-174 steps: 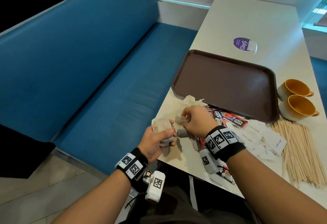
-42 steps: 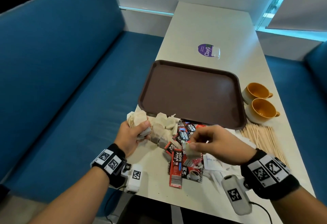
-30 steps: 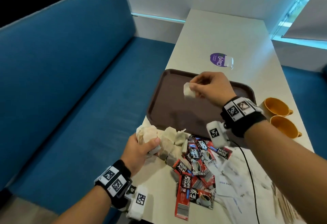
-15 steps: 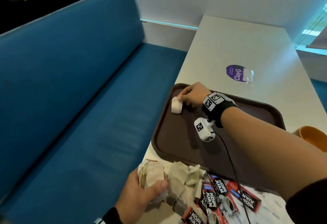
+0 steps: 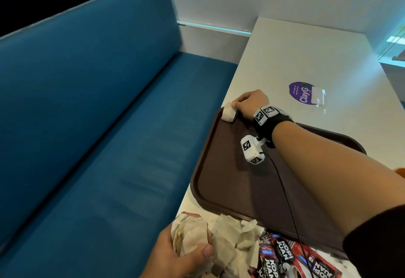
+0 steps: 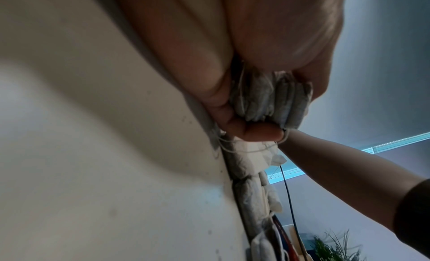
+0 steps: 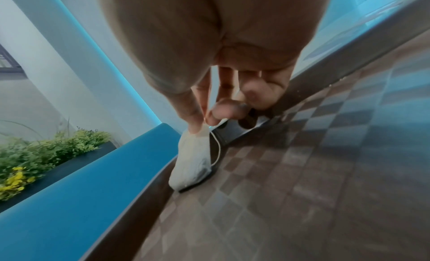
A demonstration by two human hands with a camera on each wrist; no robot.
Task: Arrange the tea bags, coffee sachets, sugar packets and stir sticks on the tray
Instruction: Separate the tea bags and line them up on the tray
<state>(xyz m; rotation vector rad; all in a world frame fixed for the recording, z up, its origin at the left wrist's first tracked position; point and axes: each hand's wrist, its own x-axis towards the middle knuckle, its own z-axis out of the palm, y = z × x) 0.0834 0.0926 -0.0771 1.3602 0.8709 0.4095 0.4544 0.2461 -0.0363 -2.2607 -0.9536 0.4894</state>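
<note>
My right hand [image 5: 235, 105] [image 7: 204, 123] pinches the top of one white tea bag [image 5: 228, 115] [image 7: 192, 160], whose lower end rests in the far left corner of the brown tray [image 5: 221, 168]. My left hand [image 5: 186, 253] [image 6: 256, 121] grips a bunch of tea bags [image 5: 189, 236] [image 6: 272, 101] at the table's near left edge. Loose tea bags [image 5: 232, 242] lie beside it, and red coffee sachets [image 5: 285, 255] lie to their right. Sugar packets and stir sticks are out of view.
A blue bench [image 5: 98, 124] runs along the table's left side. A purple round sticker [image 5: 301, 93] lies on the white table [image 5: 306, 58] beyond the tray. An orange cup edge [image 5: 400, 171] shows at the far right. A cable [image 5: 289, 207] hangs from my right wrist camera.
My right hand picked one tea bag from the pile, carried it over the tray and lowered it into the far left corner. The left hand kept its bunch in place.
</note>
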